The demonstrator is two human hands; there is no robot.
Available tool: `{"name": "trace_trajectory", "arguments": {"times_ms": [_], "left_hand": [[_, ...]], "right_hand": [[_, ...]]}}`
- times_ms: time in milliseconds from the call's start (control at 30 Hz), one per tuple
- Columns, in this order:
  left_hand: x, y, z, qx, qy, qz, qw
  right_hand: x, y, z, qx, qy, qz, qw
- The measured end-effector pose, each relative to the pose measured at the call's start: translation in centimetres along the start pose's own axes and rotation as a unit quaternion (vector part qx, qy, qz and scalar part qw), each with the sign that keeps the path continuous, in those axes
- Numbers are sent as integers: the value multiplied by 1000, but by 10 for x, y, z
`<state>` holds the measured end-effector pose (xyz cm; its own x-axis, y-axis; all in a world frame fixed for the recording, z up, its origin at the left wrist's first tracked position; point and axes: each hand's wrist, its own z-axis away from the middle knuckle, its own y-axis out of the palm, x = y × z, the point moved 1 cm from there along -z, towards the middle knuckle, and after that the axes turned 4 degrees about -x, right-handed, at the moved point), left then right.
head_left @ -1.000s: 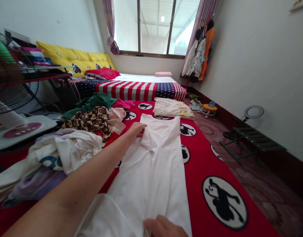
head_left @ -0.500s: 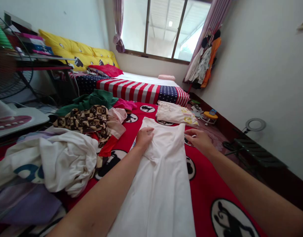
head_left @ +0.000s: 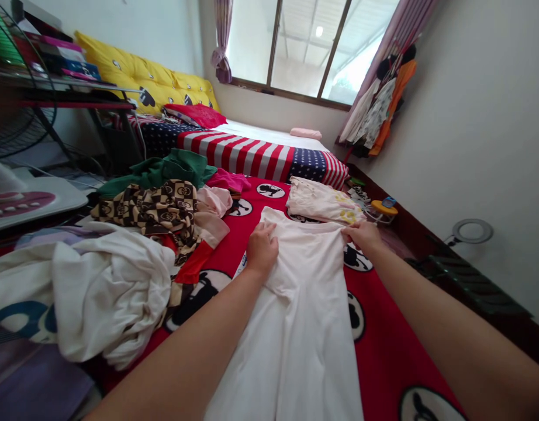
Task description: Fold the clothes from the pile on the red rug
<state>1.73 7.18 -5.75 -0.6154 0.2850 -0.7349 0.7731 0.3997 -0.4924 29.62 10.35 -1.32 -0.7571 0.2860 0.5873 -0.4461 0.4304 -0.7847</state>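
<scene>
White trousers lie lengthwise in front of me, waistband at the far end and legs running toward me. My left hand rests on the left side near the waistband, its fingers stretched over the cloth. At the opposite end of the waistband, my right hand pinches the right corner between thumb and fingers. The waistband is drawn out between both hands, with soft creases below it around the crotch. Under the trousers is a red blanket with round black-and-white figures.
Left of the trousers lies a heap with a white garment, a brown checked garment and a green one. A folded cream garment lies beyond the waistband. A fan stands at left, a dark-green folding stool at right.
My right hand has closed on the waistband's right corner and pulled it outward to the right. The left hand has stayed on the left side. The view has shifted slightly.
</scene>
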Motion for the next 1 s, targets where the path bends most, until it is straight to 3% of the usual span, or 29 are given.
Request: {"name": "trace_trajectory", "arguments": {"times_ms": [133, 300, 367, 433, 533, 633, 767, 833, 933, 1000], "left_hand": [[-5, -3, 2, 20, -30, -53, 998], [-8, -3, 4, 40, -28, -77, 996], [-8, -3, 5, 42, -25, -81, 995], [-8, -3, 5, 41, -19, -82, 996], [-8, -4, 5, 39, -12, -81, 996], [-7, -3, 5, 41, -15, -86, 995], [-5, 0, 5, 44, -9, -88, 995], [-6, -1, 6, 36, -12, -85, 996], [-11, -9, 7, -4, 9, -100, 995], [-17, -16, 7, -36, 56, -125, 990]], "right_hand": [[-18, 1, 7, -75, 4, 34, 997], [-20, 2, 25, -64, 1, 153, 986], [-7, 1, 32, -106, -50, 177, 977], [11, 4, 37, -138, -145, 160, 967], [36, 15, 42, -44, -243, 158, 956], [46, 29, 43, 24, -227, 185, 956], [39, 44, 47, -47, -221, 218, 950], [36, 49, 50, -53, -216, 230, 947], [42, 46, 58, -47, -205, 224, 952], [52, 39, 69, -68, -227, 188, 953]]}}
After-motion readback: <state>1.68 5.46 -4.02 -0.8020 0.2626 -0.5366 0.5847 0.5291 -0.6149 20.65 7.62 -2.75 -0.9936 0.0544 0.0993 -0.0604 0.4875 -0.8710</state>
